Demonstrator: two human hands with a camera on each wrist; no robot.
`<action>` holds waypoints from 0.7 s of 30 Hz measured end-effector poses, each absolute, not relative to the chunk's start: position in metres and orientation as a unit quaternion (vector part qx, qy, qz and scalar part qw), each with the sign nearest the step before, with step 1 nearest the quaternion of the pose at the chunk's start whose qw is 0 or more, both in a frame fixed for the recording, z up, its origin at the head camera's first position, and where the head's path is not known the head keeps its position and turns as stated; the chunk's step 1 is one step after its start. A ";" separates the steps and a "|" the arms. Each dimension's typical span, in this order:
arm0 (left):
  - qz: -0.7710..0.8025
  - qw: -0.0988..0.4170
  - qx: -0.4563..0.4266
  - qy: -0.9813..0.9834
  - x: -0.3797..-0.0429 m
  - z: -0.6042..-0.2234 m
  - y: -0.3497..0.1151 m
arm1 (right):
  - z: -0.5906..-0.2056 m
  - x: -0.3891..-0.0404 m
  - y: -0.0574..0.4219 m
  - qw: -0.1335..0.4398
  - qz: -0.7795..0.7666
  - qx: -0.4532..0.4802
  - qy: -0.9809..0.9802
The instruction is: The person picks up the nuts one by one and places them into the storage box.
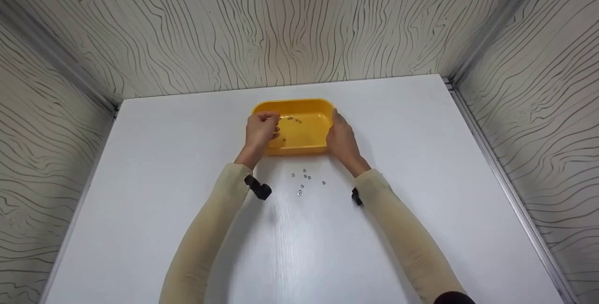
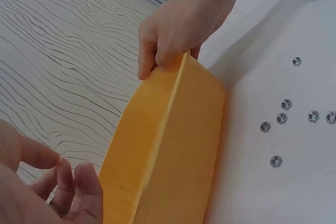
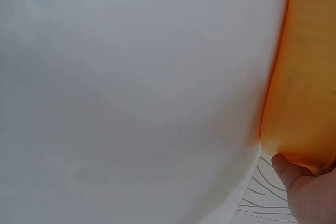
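Note:
A yellow plastic tray stands toward the back of the table, with several small metal nuts in it. My right hand grips its right end, thumb and fingers at the rim and wall. Over the left end is my left hand, its fingers curled and the thumb and forefinger tips together. In the left wrist view those fingertips meet beside the tray wall; I cannot tell whether a nut is between them. More hex nuts lie loose on the table in front of the tray.
The white table is bounded by wood-patterned panels at the back and both sides. Metal frame rails run along the edges. A small black wrist camera sits on the left sleeve.

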State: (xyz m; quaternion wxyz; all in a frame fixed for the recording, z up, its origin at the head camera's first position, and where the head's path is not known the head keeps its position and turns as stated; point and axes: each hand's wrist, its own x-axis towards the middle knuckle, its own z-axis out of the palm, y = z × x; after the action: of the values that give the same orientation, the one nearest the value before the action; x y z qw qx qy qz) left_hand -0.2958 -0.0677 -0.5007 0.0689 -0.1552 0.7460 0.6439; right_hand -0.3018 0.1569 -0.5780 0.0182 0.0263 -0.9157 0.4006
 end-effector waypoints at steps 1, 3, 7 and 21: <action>0.634 0.065 -0.146 0.757 -0.294 -0.501 -0.067 | -0.578 -0.301 0.157 0.020 0.401 0.028 -0.916; 0.607 0.053 -0.122 0.783 -0.290 -0.502 -0.066 | -0.578 -0.301 0.157 0.024 0.401 0.035 -0.915; 0.553 0.021 -0.053 0.831 -0.279 -0.506 -0.065 | -0.579 -0.300 0.157 0.029 0.410 0.042 -0.911; 0.341 -0.071 0.152 0.925 -0.237 -0.516 -0.059 | -0.577 -0.300 0.158 0.013 0.402 0.035 -0.915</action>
State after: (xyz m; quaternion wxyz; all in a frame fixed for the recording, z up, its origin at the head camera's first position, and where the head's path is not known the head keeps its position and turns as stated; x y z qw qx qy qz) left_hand -0.2371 -0.0588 -0.5164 -0.0707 0.1521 0.9250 0.3411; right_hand -0.2998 0.1575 -0.5768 0.0130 0.0351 -0.9148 0.4023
